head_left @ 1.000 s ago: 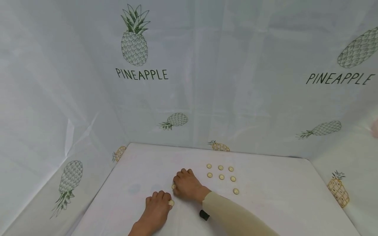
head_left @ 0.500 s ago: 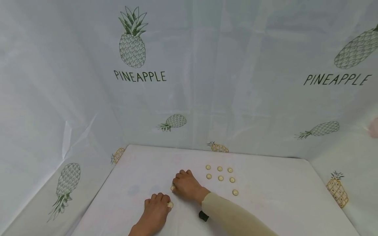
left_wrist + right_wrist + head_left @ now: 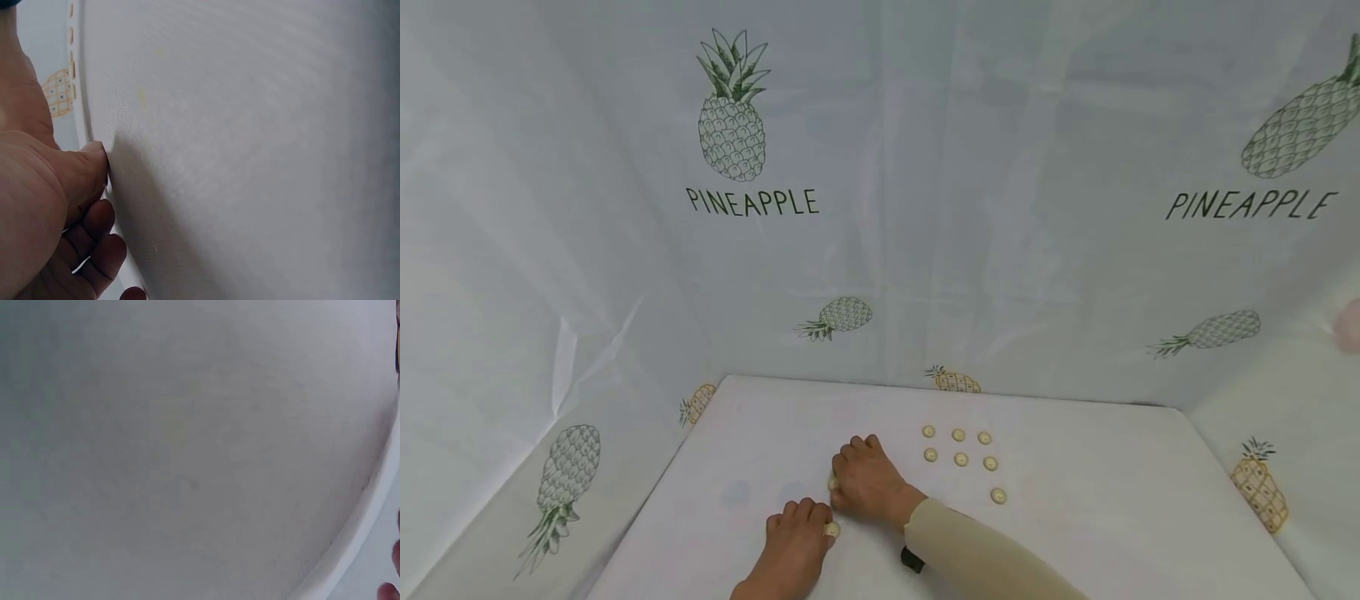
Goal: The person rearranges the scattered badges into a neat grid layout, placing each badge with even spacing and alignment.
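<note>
Near the front of the white table, my left hand point(image 3: 796, 540) pinches a round cream button point(image 3: 832, 529) between thumb and fingers. Just beyond it and to the right, my right hand point(image 3: 868, 482) holds a second cream button point(image 3: 832, 483) at its left side, mostly covered by the fingers. The two hands are close together. In the left wrist view the thumb point(image 3: 87, 165) comes down at the cloth, with the button out of sight. Only a few fingertips point(image 3: 389, 590) of the right hand show at the right wrist view's edge.
Right of the hands lie two rows of similar buttons point(image 3: 961, 459), with a single button point(image 3: 998, 496) nearer to me. A small black object point(image 3: 912, 559) sits by the right sleeve point(image 3: 977, 550). White pineapple-print sheets point(image 3: 1000, 208) hang round the table point(image 3: 1112, 475).
The head view has tilted up a little, so everything sits lower in it. My right hand has shifted slightly left towards my left hand. Both still hold their buttons.
</note>
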A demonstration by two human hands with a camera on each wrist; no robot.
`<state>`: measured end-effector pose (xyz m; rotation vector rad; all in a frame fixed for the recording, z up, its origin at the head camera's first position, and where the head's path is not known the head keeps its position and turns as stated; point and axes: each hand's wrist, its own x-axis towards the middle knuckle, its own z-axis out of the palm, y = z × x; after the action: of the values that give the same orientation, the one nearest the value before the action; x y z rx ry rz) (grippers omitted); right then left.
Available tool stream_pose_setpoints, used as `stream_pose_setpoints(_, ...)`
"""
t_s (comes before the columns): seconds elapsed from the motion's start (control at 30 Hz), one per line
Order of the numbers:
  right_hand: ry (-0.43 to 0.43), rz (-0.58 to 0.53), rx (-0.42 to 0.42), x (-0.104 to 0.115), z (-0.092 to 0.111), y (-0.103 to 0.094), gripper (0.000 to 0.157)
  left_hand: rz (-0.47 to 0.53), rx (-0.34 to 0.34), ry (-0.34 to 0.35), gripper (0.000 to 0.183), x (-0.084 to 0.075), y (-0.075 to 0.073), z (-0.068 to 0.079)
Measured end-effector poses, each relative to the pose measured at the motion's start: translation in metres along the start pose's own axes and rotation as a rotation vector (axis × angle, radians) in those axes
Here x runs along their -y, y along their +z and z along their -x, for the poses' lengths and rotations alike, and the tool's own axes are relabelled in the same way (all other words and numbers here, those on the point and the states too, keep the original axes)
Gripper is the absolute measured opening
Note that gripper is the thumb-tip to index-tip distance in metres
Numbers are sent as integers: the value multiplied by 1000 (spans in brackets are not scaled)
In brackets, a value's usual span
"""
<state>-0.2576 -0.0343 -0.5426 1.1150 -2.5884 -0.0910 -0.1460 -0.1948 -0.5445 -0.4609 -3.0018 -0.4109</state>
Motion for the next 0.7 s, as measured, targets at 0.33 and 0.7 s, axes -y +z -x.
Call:
stream_pose_setpoints(0.33, 22, -3, -151, -14, 20, -9, 23, 4, 36, -20, 24, -1, 2, -2)
stream_pose_setpoints(0.7, 81, 0, -188, -49, 52, -14, 23, 6, 48, -46, 23, 3, 7, -3)
